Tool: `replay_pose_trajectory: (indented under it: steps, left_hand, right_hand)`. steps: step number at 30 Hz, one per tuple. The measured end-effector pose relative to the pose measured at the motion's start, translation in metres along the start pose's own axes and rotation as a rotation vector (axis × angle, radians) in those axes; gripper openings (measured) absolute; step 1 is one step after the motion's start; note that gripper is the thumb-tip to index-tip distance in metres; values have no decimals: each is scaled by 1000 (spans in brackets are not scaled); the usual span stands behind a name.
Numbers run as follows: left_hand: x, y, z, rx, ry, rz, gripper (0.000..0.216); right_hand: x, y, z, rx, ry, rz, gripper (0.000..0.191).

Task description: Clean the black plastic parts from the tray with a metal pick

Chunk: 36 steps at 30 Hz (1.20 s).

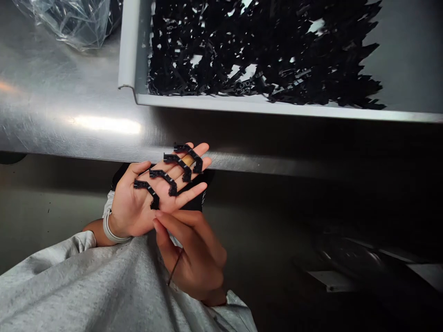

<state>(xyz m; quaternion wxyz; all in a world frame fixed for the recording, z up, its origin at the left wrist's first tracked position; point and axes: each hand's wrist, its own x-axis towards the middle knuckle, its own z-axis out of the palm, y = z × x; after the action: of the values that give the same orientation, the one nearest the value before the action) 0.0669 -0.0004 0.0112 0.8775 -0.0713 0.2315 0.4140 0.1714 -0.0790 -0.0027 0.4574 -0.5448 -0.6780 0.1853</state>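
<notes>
My left hand (152,198) lies palm up below the edge of the steel table, fingers stretched out. Several small black angled plastic parts (168,171) rest in a row across its palm and fingers. My right hand (194,256) is just below it, fingers together and loosely curled, with its fingertips touching the heel of the left palm close to the nearest part. I cannot make out anything held in the right hand. A white band circles the left wrist, and grey sleeves cover both arms.
A grey tray (242,103) heaped with many black plastic parts (263,50) stands on the steel table (69,92). A clear plastic bag (74,20) lies at the far left. Dark floor lies below the table edge.
</notes>
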Motion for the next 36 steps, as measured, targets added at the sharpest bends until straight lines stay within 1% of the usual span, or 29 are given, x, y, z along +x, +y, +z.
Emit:
replay_pose_trajectory:
  steps: [6,10,13,17,20,23,25,27,31,36]
  left_hand:
    - [0,4,-1,34,-28,-10,62]
    - [-3,13,-6,51,-19,39,61]
    - [-7,26,-10,82,23,133,62]
    - [-14,42,-10,89,81,327,63]
    - [-17,48,-6,58,63,445,62]
    - [-16,51,-1,25,44,490,59]
    - [-16,52,3,1,32,491,59]
    - [-17,51,6,-26,12,469,59]
    - [-22,49,8,-83,-11,399,60]
    - [-29,42,2,-110,-8,329,60]
  right_hand:
    - [3,7,-8,39,119,86,14]
    - [2,11,-9,72,199,117,22]
    - [1,14,-8,88,218,143,28]
    - [2,21,-6,103,205,138,32]
    - [4,28,-3,127,215,112,33]
    - [8,36,1,157,266,88,32]
    - [10,39,4,175,282,73,32]
    - [13,40,5,189,269,59,32]
    - [22,34,7,171,192,47,29]
    - [42,20,12,151,70,-4,27]
